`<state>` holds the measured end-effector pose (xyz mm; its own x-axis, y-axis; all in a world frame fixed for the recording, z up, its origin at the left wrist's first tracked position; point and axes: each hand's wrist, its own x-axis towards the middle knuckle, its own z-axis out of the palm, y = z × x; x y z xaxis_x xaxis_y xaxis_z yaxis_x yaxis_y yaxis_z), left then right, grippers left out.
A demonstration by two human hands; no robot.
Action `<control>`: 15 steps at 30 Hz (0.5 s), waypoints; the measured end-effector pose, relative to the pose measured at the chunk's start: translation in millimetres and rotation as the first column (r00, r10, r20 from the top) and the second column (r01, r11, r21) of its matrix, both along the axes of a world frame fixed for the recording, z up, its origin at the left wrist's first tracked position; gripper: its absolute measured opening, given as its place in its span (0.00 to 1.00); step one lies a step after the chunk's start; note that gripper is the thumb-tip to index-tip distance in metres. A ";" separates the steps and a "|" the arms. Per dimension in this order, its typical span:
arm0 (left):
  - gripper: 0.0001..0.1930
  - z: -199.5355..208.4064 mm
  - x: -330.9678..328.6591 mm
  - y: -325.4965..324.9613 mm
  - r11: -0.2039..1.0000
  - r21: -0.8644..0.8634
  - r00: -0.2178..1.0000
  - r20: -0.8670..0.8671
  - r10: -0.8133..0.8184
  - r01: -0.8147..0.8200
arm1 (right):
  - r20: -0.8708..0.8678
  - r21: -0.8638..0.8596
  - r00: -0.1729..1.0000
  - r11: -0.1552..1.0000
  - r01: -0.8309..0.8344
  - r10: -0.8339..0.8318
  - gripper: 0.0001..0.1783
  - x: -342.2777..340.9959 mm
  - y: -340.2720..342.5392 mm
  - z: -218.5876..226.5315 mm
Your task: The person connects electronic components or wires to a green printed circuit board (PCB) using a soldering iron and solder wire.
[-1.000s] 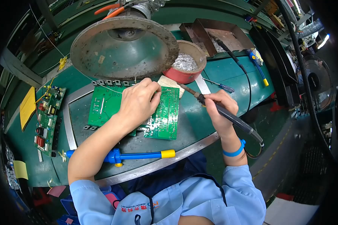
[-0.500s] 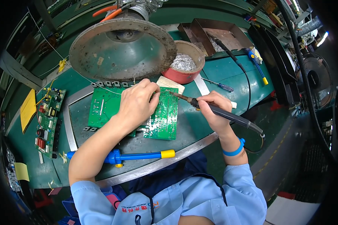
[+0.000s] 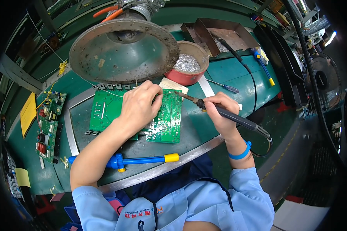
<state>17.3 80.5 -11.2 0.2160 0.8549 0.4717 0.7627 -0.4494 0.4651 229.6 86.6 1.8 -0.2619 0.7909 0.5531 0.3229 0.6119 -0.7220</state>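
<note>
A green circuit board (image 3: 167,121) lies solder side up on the metal work plate (image 3: 81,119). My left hand (image 3: 138,106) rests on the board and pinches a thin solder wire (image 3: 104,90) at the board's top edge. My right hand (image 3: 219,111) grips a black soldering iron (image 3: 235,117). The iron's tip points left and meets the board's upper edge just beside my left fingertips. A blue wristband sits on my right wrist.
A large round metal fume hood (image 3: 123,52) hangs behind the board. A red bowl of solder scrap (image 3: 187,67), a metal tray (image 3: 223,34), a blue-and-yellow desoldering pump (image 3: 142,159), a small screwdriver (image 3: 223,86) and populated boards (image 3: 46,127) at left surround the plate.
My right hand has brought the soldering iron leftward, from off the board's right side to the board's top edge by my left fingers. My left hand has stayed on the board.
</note>
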 end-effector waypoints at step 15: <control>0.03 2.2 1.6 -0.1 0.996 -0.087 0.996 0.089 -0.004 0.012 | 0.022 0.169 0.973 0.960 0.224 -0.231 0.03 10.5 25.3 4.9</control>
